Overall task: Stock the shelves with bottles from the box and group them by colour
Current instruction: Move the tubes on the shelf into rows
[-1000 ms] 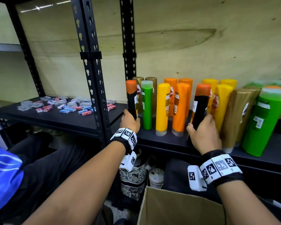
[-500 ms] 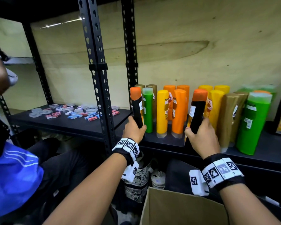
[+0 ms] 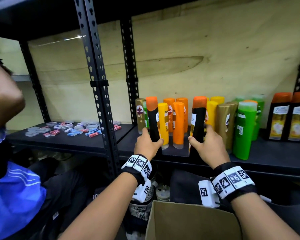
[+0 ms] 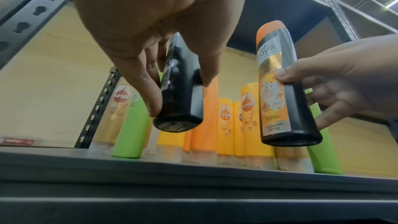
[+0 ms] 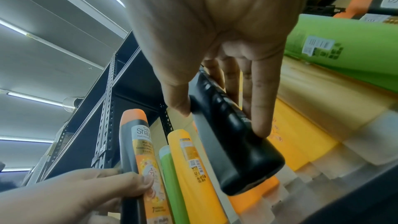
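Each hand holds one black bottle with an orange cap, upright, just in front of the black shelf (image 3: 275,156). My left hand (image 3: 148,144) grips the left black bottle (image 3: 153,125) low on its body, base clear of the shelf (image 4: 178,118). My right hand (image 3: 208,146) grips the right black bottle (image 3: 198,122) the same way (image 5: 247,159). Behind them stand gold, green, yellow and orange bottles. Two more black bottles with orange caps (image 3: 280,116) stand at the far right. The cardboard box (image 3: 189,222) is below my wrists.
A black perforated post (image 3: 100,101) rises left of my left hand. Small red and blue packets (image 3: 73,129) lie on the neighbouring shelf. Another person in blue clothing (image 3: 12,196) is close at the left. A tall green bottle (image 3: 242,132) stands right of my right hand.
Both hands keep hold of their black bottles at the shelf front. The view has swung right and up, bringing the two black bottles at the far right into sight.
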